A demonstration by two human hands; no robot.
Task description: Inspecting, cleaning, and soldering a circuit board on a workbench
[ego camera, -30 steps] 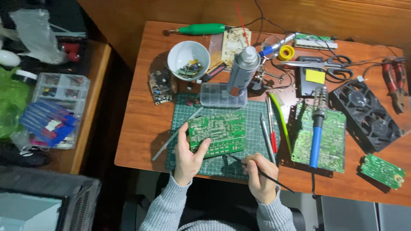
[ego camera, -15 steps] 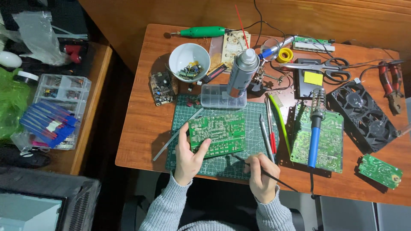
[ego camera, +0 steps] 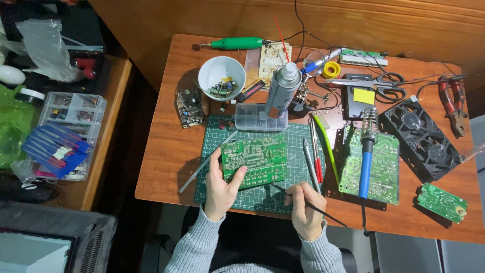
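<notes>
Only 1 view, from the head camera, shows the scene. The left hand has its grip clamped on the near left corner of a green circuit board, thumb on top and fingers curled under the edge, so the board sits tilted on the green cutting mat rather than flat. The right hand is closed, pen-fashion, on a thin dark probe whose tip lies just below the board's near edge, close to that grip; whether it touches the board I cannot tell.

Judging from this, the likeliest trouble is the board pivoting, since it is pinched at 1 corner only: a push from the probe could swing it toward the 2 slim tools lying just right of it. A slip of the tip could also scratch the solder side or jab the left thumb, which rests near the tip's path. Beyond the right hand, the blue-handled soldering iron lies across a second board; its cord runs off the worktop edge near the right wrist, so a snag there could drag it.
</notes>
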